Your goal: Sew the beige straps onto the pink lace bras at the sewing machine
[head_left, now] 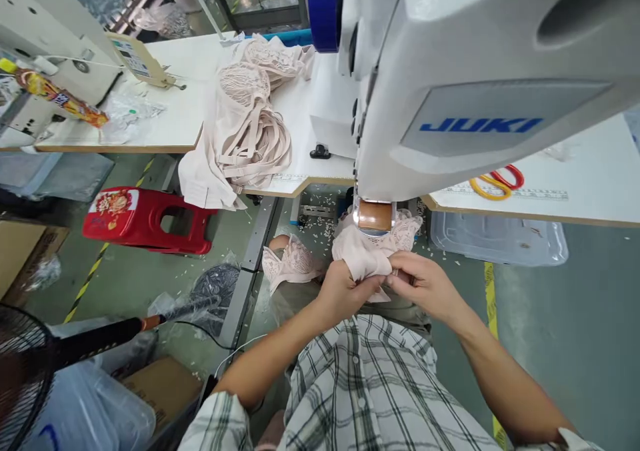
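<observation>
A pale pink lace bra (360, 254) hangs below the head of the white sewing machine (450, 91). My left hand (347, 288) is closed on the near edge of its fabric. Close beside it, my right hand (423, 284) pinches the same edge, with thumb and fingers together. The fingertips of both hands almost meet. One lace cup (293, 261) lies to the left, over my knee. Part of the bra is hidden behind the machine head and my fingers.
A pile of pale pink bras (255, 118) lies on the left table, partly over its edge. Scissors with red and yellow handles (497, 182) lie at right. A red stool (150, 221), a fan (25, 371) and a clear plastic bin (500, 238) stand around.
</observation>
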A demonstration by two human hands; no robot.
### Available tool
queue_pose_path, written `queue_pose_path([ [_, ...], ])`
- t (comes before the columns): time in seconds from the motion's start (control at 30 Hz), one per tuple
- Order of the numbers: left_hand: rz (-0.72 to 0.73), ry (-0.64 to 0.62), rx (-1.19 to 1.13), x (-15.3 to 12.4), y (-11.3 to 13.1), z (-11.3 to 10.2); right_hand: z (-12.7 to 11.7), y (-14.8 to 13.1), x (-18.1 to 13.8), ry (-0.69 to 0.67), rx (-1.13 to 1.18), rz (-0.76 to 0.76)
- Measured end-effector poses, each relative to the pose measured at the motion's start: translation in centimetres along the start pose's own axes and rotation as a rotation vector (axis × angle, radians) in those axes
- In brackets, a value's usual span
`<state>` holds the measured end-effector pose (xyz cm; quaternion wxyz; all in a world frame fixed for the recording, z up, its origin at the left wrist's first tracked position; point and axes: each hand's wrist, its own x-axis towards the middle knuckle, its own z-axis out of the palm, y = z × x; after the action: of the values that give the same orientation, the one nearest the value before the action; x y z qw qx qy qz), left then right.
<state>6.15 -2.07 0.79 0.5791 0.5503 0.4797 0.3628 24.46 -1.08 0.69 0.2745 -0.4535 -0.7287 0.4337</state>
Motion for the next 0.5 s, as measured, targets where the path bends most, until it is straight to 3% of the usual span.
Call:
queue_pose_path([
  [0.17,-0.099,0.056,0.007,0.1,0.0,-0.3,0.9,0.0,0.0,0.099,0.009,0.063],
  [0.3,-0.095,0.111,0.068,0.5,0.5,-0.7,0.4,-0.2,0.1,0.095,0.079,0.188],
  [0.5,-0.189,-0.081,0.073,1.3,1.5,-1.5,-1.0,-0.6,-0.1,0.106,0.123,0.251],
])
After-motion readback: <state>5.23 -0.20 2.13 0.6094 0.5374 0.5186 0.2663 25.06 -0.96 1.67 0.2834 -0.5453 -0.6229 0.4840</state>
